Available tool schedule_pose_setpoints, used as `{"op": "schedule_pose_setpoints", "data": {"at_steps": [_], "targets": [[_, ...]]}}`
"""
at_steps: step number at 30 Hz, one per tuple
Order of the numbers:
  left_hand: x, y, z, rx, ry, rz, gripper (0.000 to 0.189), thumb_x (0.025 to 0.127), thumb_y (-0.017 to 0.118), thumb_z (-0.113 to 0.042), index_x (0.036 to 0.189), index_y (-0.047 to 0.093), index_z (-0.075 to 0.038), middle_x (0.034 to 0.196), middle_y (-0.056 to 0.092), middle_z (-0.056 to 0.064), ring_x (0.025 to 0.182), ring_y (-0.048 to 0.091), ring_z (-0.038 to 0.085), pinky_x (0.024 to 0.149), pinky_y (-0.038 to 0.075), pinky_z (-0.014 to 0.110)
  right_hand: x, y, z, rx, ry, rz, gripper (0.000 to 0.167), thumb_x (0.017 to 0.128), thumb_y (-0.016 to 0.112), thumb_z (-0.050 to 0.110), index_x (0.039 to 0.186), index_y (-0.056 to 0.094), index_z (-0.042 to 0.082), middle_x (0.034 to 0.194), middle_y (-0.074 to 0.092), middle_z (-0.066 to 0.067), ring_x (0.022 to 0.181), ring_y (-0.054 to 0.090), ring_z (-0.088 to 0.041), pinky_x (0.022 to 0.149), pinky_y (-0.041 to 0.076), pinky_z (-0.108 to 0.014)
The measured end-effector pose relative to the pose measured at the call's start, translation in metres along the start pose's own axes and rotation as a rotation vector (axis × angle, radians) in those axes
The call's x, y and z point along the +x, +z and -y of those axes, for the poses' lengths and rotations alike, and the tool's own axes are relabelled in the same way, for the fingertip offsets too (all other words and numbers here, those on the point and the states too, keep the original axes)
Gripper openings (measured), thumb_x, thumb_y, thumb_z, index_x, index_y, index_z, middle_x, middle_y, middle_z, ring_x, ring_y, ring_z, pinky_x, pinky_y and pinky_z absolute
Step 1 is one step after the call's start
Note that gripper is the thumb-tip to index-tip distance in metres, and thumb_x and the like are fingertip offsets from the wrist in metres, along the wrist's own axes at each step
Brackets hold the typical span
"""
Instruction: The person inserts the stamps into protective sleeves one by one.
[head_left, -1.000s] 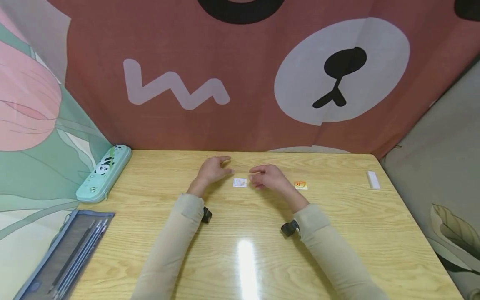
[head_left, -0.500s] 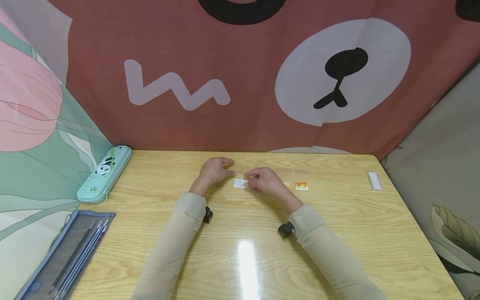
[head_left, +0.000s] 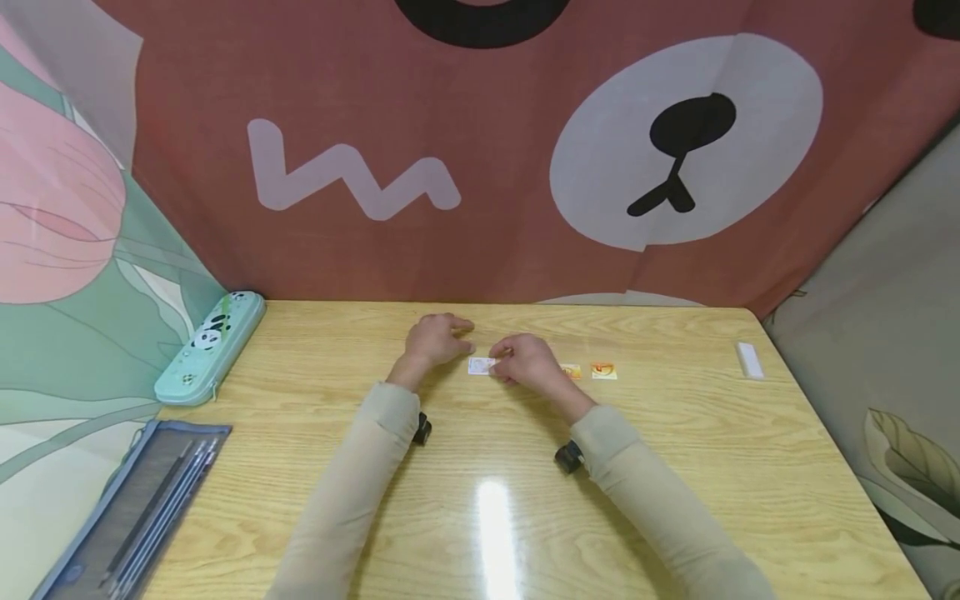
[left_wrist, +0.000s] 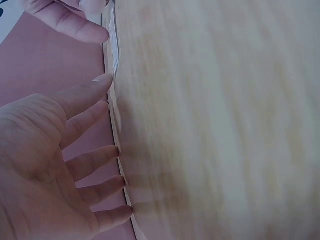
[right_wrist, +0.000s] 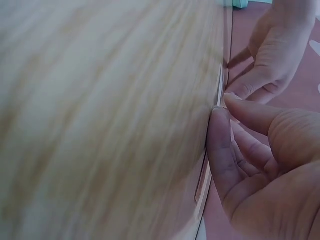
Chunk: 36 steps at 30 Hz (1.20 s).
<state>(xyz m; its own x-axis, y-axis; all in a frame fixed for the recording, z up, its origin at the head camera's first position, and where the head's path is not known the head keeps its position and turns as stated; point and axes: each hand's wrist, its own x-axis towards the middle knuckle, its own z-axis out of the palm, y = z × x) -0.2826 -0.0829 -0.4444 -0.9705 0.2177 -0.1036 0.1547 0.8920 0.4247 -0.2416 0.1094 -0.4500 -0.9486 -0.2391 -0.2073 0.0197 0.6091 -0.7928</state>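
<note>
A small white printed card (head_left: pixel 480 366) lies flat on the wooden table between my hands. My right hand (head_left: pixel 531 364) pinches the card's right end with thumb and forefinger; in the right wrist view these fingertips (right_wrist: pixel 221 119) meet at its edge. My left hand (head_left: pixel 437 339) is just left of the card, fingers spread and holding nothing. Its thumb reaches right up to the card's near end in the left wrist view, the other fingertips (left_wrist: pixel 125 212) close over the table. Two small orange-yellow cards lie right of the right hand, one (head_left: pixel 603 371) fully visible, the other (head_left: pixel 573 371) partly hidden behind it.
A mint panda pencil case (head_left: pixel 210 346) lies at the table's back left. In front of it is a blue mesh pouch (head_left: pixel 138 508) with several pencils inside. A white eraser-like block (head_left: pixel 748 361) lies at the far right. A brown printed cloth (head_left: pixel 495 250) hangs behind the table.
My right hand has moved left onto the white card's end and its fingertips have closed there. A second orange-yellow card has come into view beside its wrist. The left hand has shifted slightly right.
</note>
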Motion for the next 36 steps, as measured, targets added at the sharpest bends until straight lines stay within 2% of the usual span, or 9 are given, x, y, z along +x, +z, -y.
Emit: {"op": "schedule_pose_setpoints", "data": {"at_steps": [10,17,25,29,32,36], "targets": [[-0.0004,0.0030,-0.0064,0.083,-0.036,0.008,0.038,0.092,0.073,-0.043,0.128,0.070,-0.034,0.139,0.066,0.000,0.125,0.062,0.032,0.097,0.054,0.053,0.0023,0.0038,0.0048,-0.178,0.005,-0.003,0.024,0.085,0.080,0.011,0.108,0.074,0.010,0.064,0.066,-0.001,0.055,0.064,-0.013,0.053,0.053,-0.023],[-0.0014,0.0018,-0.0088,0.073,-0.046,-0.018,0.031,0.092,0.074,-0.041,0.121,0.073,-0.032,0.132,0.069,0.000,0.119,0.064,0.031,0.092,0.056,0.051,0.0032,0.0032,0.0060,-0.175,0.019,-0.008,0.022,0.086,0.080,0.011,0.107,0.072,0.012,0.065,0.067,-0.002,0.055,0.064,-0.014,0.052,0.051,-0.022],[-0.0013,0.0032,-0.0075,0.070,-0.054,-0.032,0.014,0.092,0.073,-0.043,0.095,0.075,-0.030,0.114,0.074,-0.001,0.108,0.067,0.028,0.087,0.057,0.050,0.0048,0.0054,0.0056,-0.203,-0.024,-0.038,0.004,0.090,0.073,0.011,0.093,0.072,0.013,0.059,0.062,0.002,0.050,0.059,-0.012,0.050,0.046,-0.022],[-0.0007,0.0034,-0.0074,0.060,-0.062,-0.039,0.013,0.091,0.073,-0.042,0.091,0.075,-0.029,0.113,0.074,-0.001,0.109,0.067,0.027,0.090,0.056,0.049,0.0052,0.0060,0.0047,-0.230,-0.052,-0.052,0.011,0.092,0.067,0.010,0.085,0.073,0.015,0.060,0.062,0.003,0.049,0.057,-0.011,0.055,0.047,-0.023],[-0.0017,0.0030,-0.0070,0.034,-0.061,-0.036,0.012,0.092,0.073,-0.039,0.091,0.075,-0.028,0.112,0.074,-0.001,0.108,0.067,0.026,0.089,0.056,0.048,0.0032,0.0043,0.0030,-0.172,-0.039,-0.039,0.011,0.092,0.065,0.010,0.086,0.073,0.013,0.064,0.064,0.001,0.054,0.058,-0.012,0.057,0.050,-0.023],[-0.0041,0.0019,-0.0049,-0.059,-0.041,-0.056,0.009,0.092,0.073,-0.034,0.090,0.075,-0.025,0.104,0.075,-0.003,0.100,0.068,0.023,0.083,0.057,0.044,-0.0012,-0.0028,0.0016,0.020,0.010,0.002,0.008,0.095,0.065,0.011,0.094,0.071,0.005,0.078,0.069,-0.007,0.066,0.064,-0.015,0.059,0.058,-0.026]]}}
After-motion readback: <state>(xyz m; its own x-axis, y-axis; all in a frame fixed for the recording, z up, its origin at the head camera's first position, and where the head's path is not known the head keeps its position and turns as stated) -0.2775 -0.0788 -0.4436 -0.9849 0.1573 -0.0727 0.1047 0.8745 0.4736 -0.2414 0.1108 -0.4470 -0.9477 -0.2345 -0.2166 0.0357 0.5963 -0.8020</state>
